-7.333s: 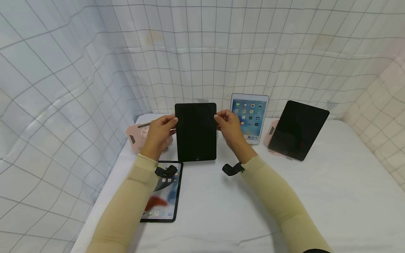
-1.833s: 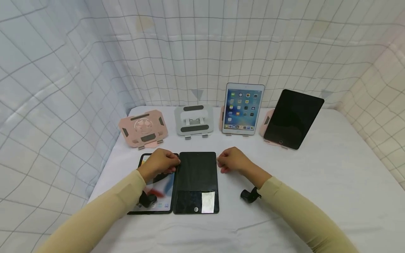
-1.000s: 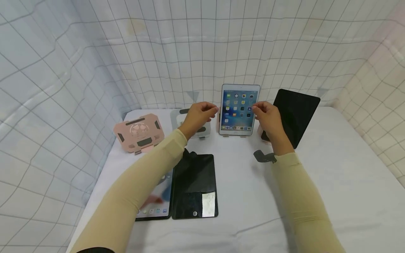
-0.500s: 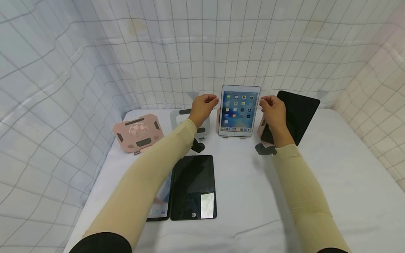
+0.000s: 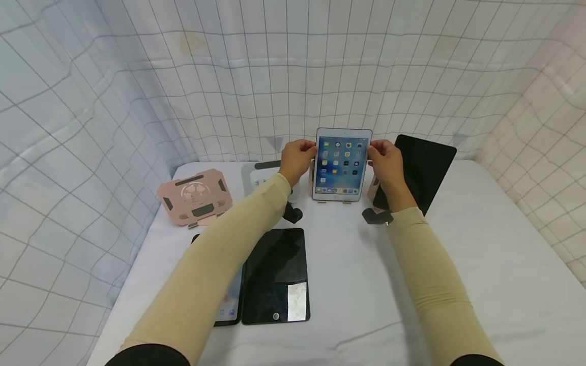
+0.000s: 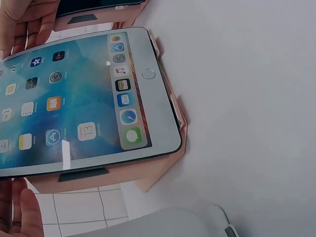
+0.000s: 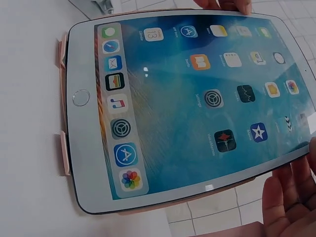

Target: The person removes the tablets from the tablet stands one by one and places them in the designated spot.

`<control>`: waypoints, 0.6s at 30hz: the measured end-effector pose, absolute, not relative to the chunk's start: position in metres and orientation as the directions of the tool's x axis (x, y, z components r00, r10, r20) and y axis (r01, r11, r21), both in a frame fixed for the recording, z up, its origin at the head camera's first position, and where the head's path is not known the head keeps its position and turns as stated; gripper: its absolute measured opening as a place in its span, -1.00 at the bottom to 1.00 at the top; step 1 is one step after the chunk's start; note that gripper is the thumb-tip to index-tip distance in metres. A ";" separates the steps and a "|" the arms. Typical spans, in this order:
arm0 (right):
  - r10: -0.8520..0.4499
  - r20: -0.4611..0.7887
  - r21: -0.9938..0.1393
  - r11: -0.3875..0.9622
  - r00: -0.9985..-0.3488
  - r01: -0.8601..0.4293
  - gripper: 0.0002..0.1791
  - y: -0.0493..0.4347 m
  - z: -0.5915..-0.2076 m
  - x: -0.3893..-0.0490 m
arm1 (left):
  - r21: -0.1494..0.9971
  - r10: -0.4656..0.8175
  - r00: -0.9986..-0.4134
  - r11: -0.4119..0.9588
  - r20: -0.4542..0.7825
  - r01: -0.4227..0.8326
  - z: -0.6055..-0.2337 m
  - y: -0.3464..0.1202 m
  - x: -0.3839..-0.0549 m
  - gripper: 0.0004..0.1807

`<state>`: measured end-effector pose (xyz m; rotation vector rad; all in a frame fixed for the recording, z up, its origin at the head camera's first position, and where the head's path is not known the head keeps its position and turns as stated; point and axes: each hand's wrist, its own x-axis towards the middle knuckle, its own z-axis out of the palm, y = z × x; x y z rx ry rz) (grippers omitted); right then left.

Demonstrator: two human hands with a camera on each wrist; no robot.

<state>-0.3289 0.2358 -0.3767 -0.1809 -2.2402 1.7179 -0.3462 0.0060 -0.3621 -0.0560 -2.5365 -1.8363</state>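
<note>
A white tablet point(image 5: 342, 163) with its screen lit stands upright, leaning on a pink stand point(image 6: 108, 180). My left hand point(image 5: 295, 161) pinches its left edge near the upper part, and my right hand point(image 5: 386, 165) pinches the right edge at about the same height. In the left wrist view, fingers point(image 6: 30, 212) reach behind the tablet's side. The right wrist view has the right thumb at the edge and the other fingers point(image 7: 291, 192) bent behind it. The tablet's bottom edge sits at the stand's small front lips point(image 7: 65, 153).
A black tablet point(image 5: 274, 264) lies flat in front, beside another lit tablet point(image 5: 230, 305) mostly hidden under the left forearm. An upright black tablet point(image 5: 426, 170) leans on a stand at right. A pink stand point(image 5: 194, 195) and a grey stand point(image 5: 247, 178) stand at left.
The black tablet, earlier held up by both hands, now lies flat beside the lit one. Both hands have moved over to the white tablet and closed in on its side edges.
</note>
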 end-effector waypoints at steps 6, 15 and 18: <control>0.305 0.169 -0.978 0.170 -0.937 -0.121 -0.83 0.235 -0.379 -0.327 | 0.960 0.014 -0.998 0.273 0.061 0.063 -0.364 0.007 -0.342 -0.77; 0.353 0.108 -0.993 -0.009 -0.929 -0.119 -0.89 0.233 -0.380 -0.317 | 0.989 0.075 -0.993 0.106 0.091 0.099 -0.364 0.002 -0.330 -0.79; 0.339 0.119 -0.987 -0.063 -0.933 -0.149 -0.89 0.233 -0.379 -0.313 | 0.992 0.093 -0.992 0.075 0.089 0.097 -0.362 0.000 -0.326 -0.79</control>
